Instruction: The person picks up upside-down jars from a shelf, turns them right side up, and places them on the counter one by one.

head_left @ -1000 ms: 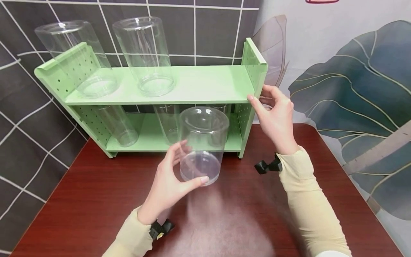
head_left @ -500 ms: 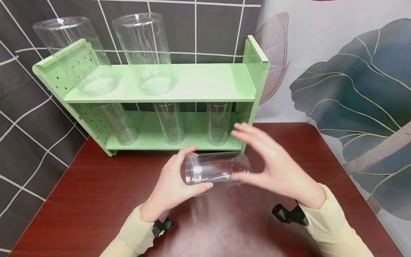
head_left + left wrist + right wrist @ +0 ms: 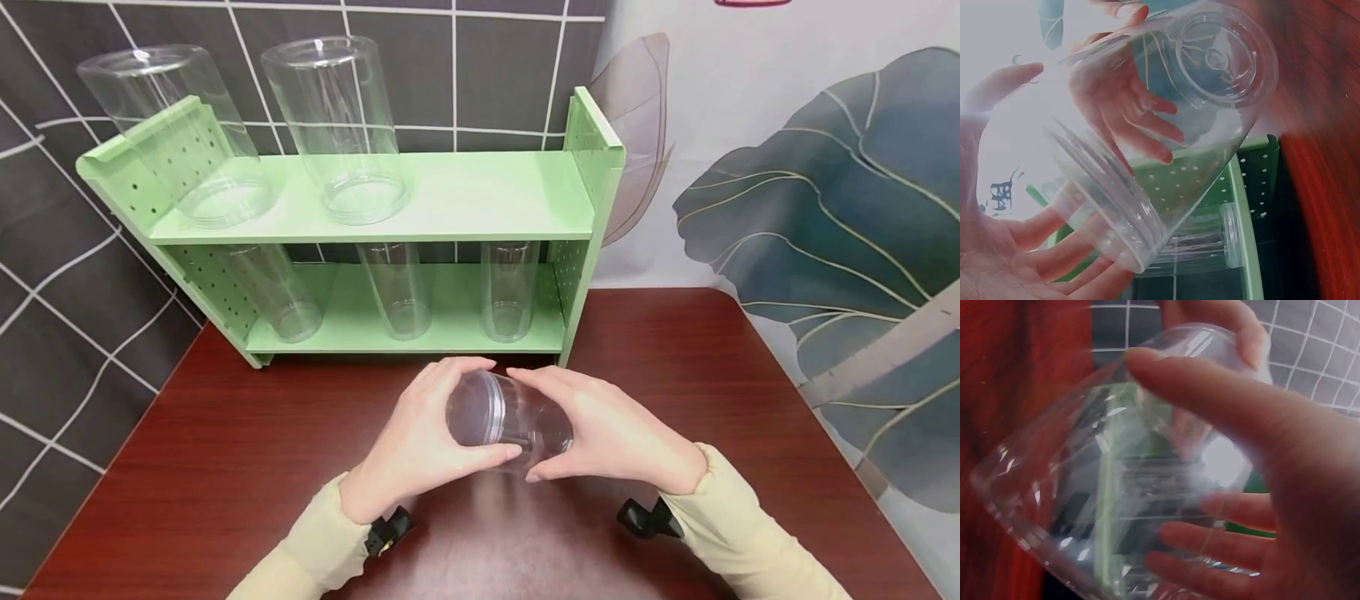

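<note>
In the head view, a clear plastic jar [image 3: 525, 421] lies tilted on its side between my hands, above the table. My left hand [image 3: 412, 446] grips its ribbed rim end, thumb toward me and fingers on the far side. Around the other end curls my right hand [image 3: 622, 429]. The left wrist view shows the jar [image 3: 1204, 134] with its ringed base at upper right and its ribbed rim near my left fingers [image 3: 1066, 250]. The right wrist view is blurred; the right thumb [image 3: 1210, 384] lies across the jar [image 3: 1079, 494], with fingers seen beyond it.
Behind my hands stands a two-tier green shelf [image 3: 487, 196]. Two large clear jars, one left [image 3: 180, 125] and one mid-left [image 3: 337, 125], stand on its top tier. Three narrower clear jars, including the rightmost [image 3: 510, 292], stand below. The red-brown table [image 3: 225, 467] meets a tiled wall.
My right hand has left the shelf's right side and come to the jar, which it now grips. The jar has turned from upright onto its side in my left hand.
</note>
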`<state>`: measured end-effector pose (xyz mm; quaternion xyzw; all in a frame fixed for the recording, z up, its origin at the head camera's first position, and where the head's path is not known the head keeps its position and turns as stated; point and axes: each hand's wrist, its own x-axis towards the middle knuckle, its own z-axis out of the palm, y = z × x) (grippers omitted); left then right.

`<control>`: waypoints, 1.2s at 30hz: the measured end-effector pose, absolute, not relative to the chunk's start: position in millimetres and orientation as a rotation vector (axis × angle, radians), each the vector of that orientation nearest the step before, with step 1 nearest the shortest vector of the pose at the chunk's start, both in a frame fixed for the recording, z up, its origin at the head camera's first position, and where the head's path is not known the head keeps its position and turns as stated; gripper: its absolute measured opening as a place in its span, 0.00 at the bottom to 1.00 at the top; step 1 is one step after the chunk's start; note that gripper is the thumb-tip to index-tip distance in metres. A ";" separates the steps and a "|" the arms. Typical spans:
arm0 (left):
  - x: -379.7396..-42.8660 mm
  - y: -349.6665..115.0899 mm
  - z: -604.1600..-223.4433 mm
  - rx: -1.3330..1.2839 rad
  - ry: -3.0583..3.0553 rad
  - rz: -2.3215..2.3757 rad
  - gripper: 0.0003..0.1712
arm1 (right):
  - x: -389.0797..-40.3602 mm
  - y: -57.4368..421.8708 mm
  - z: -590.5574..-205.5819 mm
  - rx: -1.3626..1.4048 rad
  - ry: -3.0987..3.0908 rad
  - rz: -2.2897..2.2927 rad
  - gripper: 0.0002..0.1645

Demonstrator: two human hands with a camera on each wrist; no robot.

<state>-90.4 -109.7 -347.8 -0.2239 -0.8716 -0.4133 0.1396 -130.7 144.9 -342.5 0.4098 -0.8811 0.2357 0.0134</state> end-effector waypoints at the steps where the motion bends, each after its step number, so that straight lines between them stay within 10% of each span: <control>1: -90.5 -112.3 -346.5 -0.635 -2.515 -1.216 0.49 | -131.0 145.3 -343.5 1.274 -2.746 0.767 0.64; 18: -117.0 -230.6 -313.3 0.038 -1.778 -1.297 0.27 | -138.0 167.8 -347.4 1.132 -2.638 1.056 0.58; 36: -161.4 -363.1 -319.1 0.607 -1.586 -1.552 0.31 | -136.3 217.9 -323.4 0.828 -2.536 1.069 0.64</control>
